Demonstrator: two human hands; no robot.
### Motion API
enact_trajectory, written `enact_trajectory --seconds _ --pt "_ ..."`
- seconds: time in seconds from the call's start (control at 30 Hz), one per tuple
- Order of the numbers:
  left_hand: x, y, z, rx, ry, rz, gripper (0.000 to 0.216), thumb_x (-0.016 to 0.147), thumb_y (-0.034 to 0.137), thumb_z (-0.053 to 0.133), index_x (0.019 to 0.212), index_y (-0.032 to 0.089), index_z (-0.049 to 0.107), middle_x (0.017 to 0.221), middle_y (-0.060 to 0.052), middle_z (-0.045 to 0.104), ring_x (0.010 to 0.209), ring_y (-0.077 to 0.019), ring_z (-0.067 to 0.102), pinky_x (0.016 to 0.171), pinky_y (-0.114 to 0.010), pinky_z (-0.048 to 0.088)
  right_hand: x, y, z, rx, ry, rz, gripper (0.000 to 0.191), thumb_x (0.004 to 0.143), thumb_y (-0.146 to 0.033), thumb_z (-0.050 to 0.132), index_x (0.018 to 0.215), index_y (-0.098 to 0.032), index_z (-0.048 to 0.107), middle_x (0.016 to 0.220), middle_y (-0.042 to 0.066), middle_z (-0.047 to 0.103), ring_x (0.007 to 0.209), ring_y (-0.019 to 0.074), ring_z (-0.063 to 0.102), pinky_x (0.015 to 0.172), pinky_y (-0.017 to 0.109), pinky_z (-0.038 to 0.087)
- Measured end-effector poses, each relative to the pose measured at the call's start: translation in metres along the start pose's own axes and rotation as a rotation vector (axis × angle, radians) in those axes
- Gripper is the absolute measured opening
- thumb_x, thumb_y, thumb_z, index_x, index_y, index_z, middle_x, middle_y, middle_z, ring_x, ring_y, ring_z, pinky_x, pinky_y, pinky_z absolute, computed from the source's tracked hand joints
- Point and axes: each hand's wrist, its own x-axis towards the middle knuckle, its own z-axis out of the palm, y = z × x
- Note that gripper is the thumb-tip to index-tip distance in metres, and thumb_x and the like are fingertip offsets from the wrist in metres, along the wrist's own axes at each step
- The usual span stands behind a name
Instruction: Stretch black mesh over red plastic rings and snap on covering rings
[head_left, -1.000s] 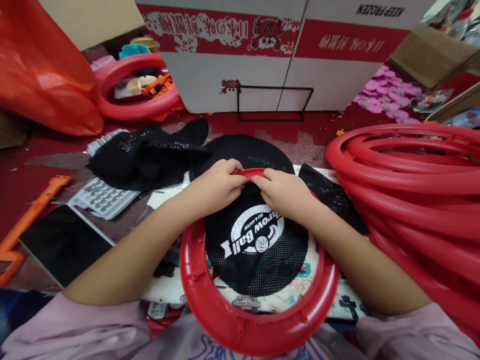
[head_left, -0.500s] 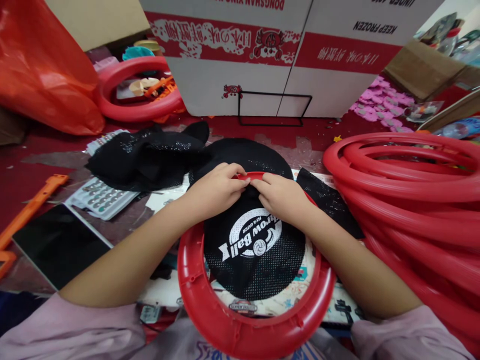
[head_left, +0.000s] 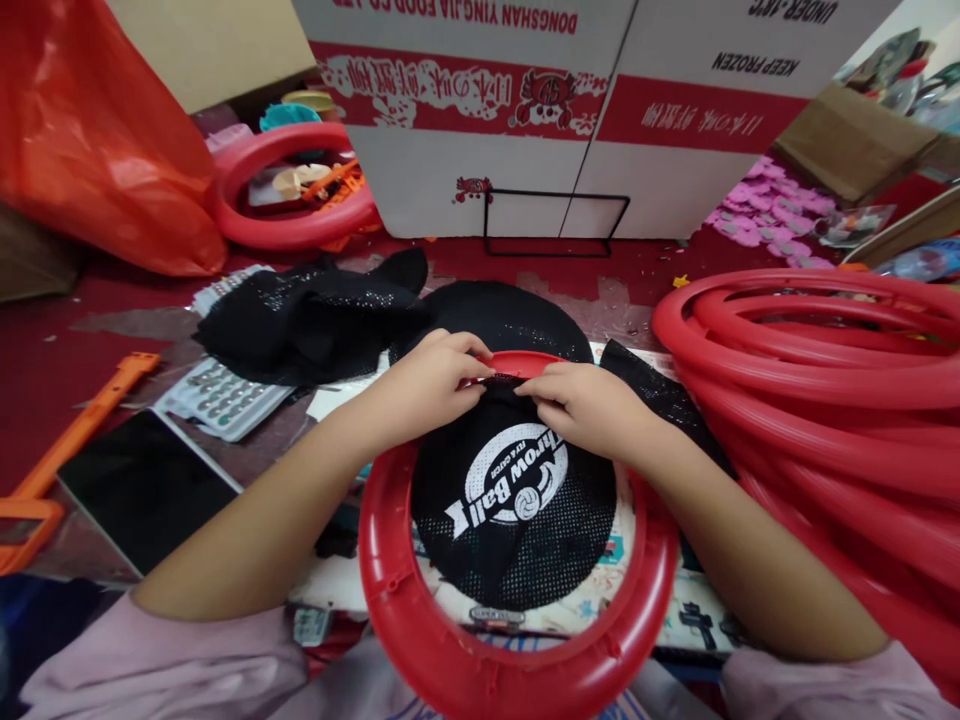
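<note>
A black mesh disc [head_left: 480, 560] with a white "Throw Ball" print lies inside a red plastic ring [head_left: 427, 650]. The ring's near side rests toward my body, with small pegs along its inner face. At the far side, my left hand [head_left: 439, 380] pinches the mesh's upper edge by the ring's rim. Close beside it, my right hand [head_left: 577, 400] has its thumb and fingers closed on the same edge. Between the two hands a stretch of bare red rim shows. Fingers partly cover the contact points.
Stacked red rings [head_left: 810, 400] stand at right. Behind my hands lie more black mesh pieces [head_left: 315, 310]. At left are a dark-screened tablet [head_left: 150, 490], a compartment tray [head_left: 232, 400] and an orange plastic part [head_left: 82, 430]. A large carton [head_left: 480, 140] stands behind a black wire frame [head_left: 555, 253].
My hands have moved slightly apart and the mesh edge has come toward me, so more of the far red rim shows. The whole view has shifted a little.
</note>
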Motion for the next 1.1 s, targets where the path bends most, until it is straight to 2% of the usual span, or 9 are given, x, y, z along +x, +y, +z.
enact_trajectory --seconds 0.17,0.3,0.37,0.5,0.57,0.63,0.7,0.93,1.1 --pt "-0.006 0.004 -0.005 0.019 -0.03 -0.037 0.024 0.082 0.021 0.052 0.095 0.021 0.073 0.109 -0.005 0.061 0.102 -0.0239 0.051 0.092 -0.04 0.044 -0.004 0.001 0.013 -0.063 0.066 -0.002 0.036 0.086 -0.016 0.048 0.116 -0.021 0.068 0.101 0.006 0.07 0.09 0.0193 0.063 0.074 0.029 0.046" --pt "-0.008 0.009 -0.009 0.041 -0.098 -0.055 0.024 0.082 0.025 0.053 0.094 0.017 0.073 0.092 -0.007 0.057 0.085 -0.0214 0.054 0.079 -0.038 0.047 -0.007 0.004 0.027 -0.122 0.223 -0.056 0.035 0.087 -0.019 0.047 0.115 -0.021 0.069 0.092 0.006 0.069 0.078 0.0173 0.062 0.064 0.027 0.043" --pt "-0.005 0.011 -0.008 0.02 -0.058 -0.049 0.025 0.083 0.029 0.054 0.096 0.017 0.072 0.089 -0.007 0.057 0.084 -0.0218 0.054 0.08 -0.039 0.047 -0.007 0.006 0.034 -0.152 0.324 -0.097 0.035 0.088 -0.02 0.045 0.113 -0.019 0.07 0.088 0.006 0.069 0.074 0.0167 0.06 0.06 0.026 0.041" --pt "0.007 0.009 0.002 -0.251 0.154 -0.064 0.033 0.09 0.034 0.046 0.1 0.014 0.07 0.104 -0.01 0.063 0.1 -0.0219 0.058 0.094 -0.039 0.045 -0.006 0.008 0.042 -0.16 0.463 -0.157 0.034 0.089 -0.017 0.042 0.108 -0.015 0.071 0.083 0.007 0.068 0.07 0.0153 0.06 0.06 0.025 0.043" --pt "0.012 0.005 0.008 -0.408 0.17 -0.118 0.032 0.09 0.033 0.046 0.095 0.013 0.07 0.113 -0.011 0.064 0.105 -0.0208 0.06 0.097 -0.036 0.044 -0.005 0.008 0.044 -0.151 0.514 -0.151 0.033 0.088 -0.016 0.044 0.105 -0.014 0.072 0.084 0.006 0.069 0.071 0.0149 0.061 0.06 0.025 0.044" --pt "0.016 0.002 0.01 -0.486 0.123 -0.172 0.027 0.086 0.032 0.052 0.085 0.015 0.072 0.114 -0.01 0.066 0.106 -0.0215 0.061 0.097 -0.036 0.045 -0.005 0.009 0.045 -0.157 0.551 -0.146 0.032 0.087 -0.015 0.045 0.104 -0.014 0.072 0.084 0.006 0.069 0.071 0.0149 0.061 0.058 0.025 0.044" --pt "0.017 -0.001 0.011 -0.522 0.078 -0.204 0.023 0.083 0.031 0.056 0.079 0.016 0.072 0.11 -0.008 0.069 0.102 -0.0214 0.063 0.093 -0.035 0.047 -0.005 0.009 0.046 -0.174 0.56 -0.154 0.032 0.087 -0.015 0.045 0.103 -0.014 0.072 0.082 0.006 0.069 0.07 0.0149 0.061 0.057 0.025 0.043" --pt "0.019 -0.003 0.011 -0.493 0.039 -0.195 0.017 0.077 0.03 0.061 0.078 0.017 0.073 0.102 -0.006 0.066 0.094 -0.0193 0.064 0.091 -0.034 0.048 -0.004 0.009 0.047 -0.215 0.534 -0.147 0.033 0.088 -0.016 0.044 0.106 -0.013 0.071 0.082 0.006 0.067 0.068 0.015 0.059 0.055 0.026 0.04" --pt "0.02 -0.003 0.016 -0.462 0.061 -0.223 0.014 0.077 0.028 0.06 0.072 0.017 0.069 0.093 -0.005 0.067 0.087 -0.0181 0.064 0.081 -0.032 0.049 -0.003 0.008 0.047 -0.241 0.483 -0.111 0.034 0.088 -0.016 0.043 0.107 -0.013 0.071 0.082 0.007 0.066 0.067 0.0151 0.057 0.055 0.026 0.038"
